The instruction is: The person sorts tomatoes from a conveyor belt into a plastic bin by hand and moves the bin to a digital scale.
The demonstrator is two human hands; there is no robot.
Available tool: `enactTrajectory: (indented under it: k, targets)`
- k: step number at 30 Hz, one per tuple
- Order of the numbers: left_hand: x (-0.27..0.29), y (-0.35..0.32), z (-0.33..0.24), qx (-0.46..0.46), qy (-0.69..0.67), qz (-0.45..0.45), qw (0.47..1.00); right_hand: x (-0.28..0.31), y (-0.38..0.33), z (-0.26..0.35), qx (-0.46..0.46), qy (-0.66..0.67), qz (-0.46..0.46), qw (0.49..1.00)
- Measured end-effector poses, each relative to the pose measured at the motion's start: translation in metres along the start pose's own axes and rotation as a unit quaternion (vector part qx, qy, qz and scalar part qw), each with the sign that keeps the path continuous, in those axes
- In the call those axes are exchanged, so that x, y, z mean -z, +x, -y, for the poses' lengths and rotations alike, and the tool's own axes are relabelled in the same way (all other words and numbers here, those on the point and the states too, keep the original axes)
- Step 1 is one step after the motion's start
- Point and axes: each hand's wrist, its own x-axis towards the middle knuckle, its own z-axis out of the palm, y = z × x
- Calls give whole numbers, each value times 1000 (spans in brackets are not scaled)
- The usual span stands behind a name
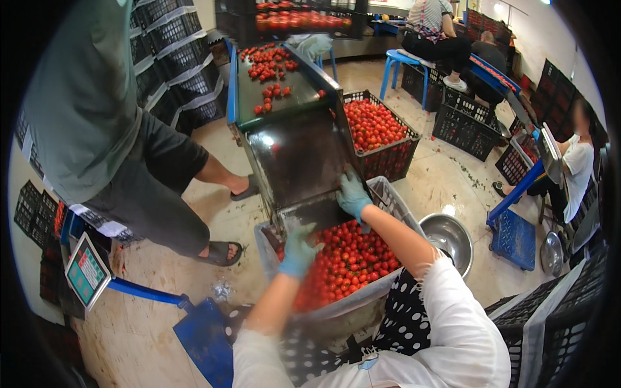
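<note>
My left hand (299, 251), in a pale blue-green glove, hovers at the lower left edge of a metal chute (297, 158). Its fingers are spread and slightly blurred, with nothing seen in them. On the chute's right side, my gloved right hand (353, 195) lies with fingers stretched out and appears to touch the edge. Below both hands stands a grey-white crate (314, 315) filled with small red tomatoes (352, 258). More tomatoes (268, 64) lie scattered on a dark conveyor belt (249, 107) above the chute.
A black crate (386, 165) full of tomatoes stands right of the chute. A steel bowl (451, 240) sits by my right forearm. Blue scales (206, 343) stand at lower left. A person in dark trousers (152, 200) stands left. Other people sit at the far right.
</note>
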Motion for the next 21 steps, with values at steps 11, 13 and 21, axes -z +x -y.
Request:
enactTrajectory:
  k: [11,13,21]
  targets:
    - [-6,2,-3,-4,-45,-19,999,4,13,27,-79,-253,204,942]
    - [-11,3,-1,6,-52,-24,998,6,-15,17,-59,-254,250,933]
    - [-4,7,-3,4,-65,-23,998,37,-73,29,-32,-67,379,922]
